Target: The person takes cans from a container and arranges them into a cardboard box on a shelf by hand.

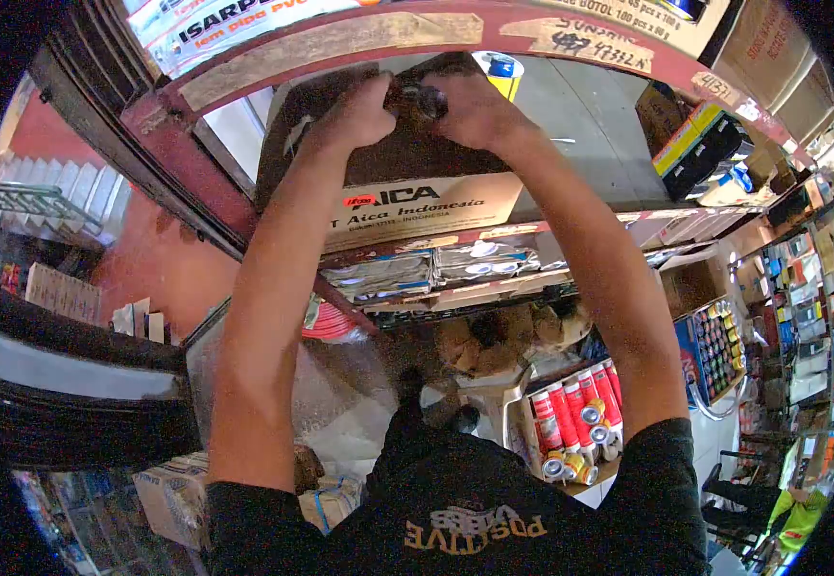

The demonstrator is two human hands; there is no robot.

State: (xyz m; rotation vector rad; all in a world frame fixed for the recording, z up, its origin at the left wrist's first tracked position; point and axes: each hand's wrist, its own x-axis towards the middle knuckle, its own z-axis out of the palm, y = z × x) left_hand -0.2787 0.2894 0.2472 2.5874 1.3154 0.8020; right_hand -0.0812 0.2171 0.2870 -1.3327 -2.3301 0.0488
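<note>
Both my arms reach forward to an open cardboard box with a dark inside, its printed front panel facing me on a shelf. At the box's upper left, my left hand has its fingers curled beside a small dark round object. My right hand is closed around the right side of that object, which is too dark to name. Behind my right hand stands a yellow and blue can. What my left fingers grip is hidden.
A red shelf beam runs above my hands. Black and yellow boxes sit on the shelf at right. Below are a carton of red tubes and cans and stacked packets. A person in a green top is at lower right.
</note>
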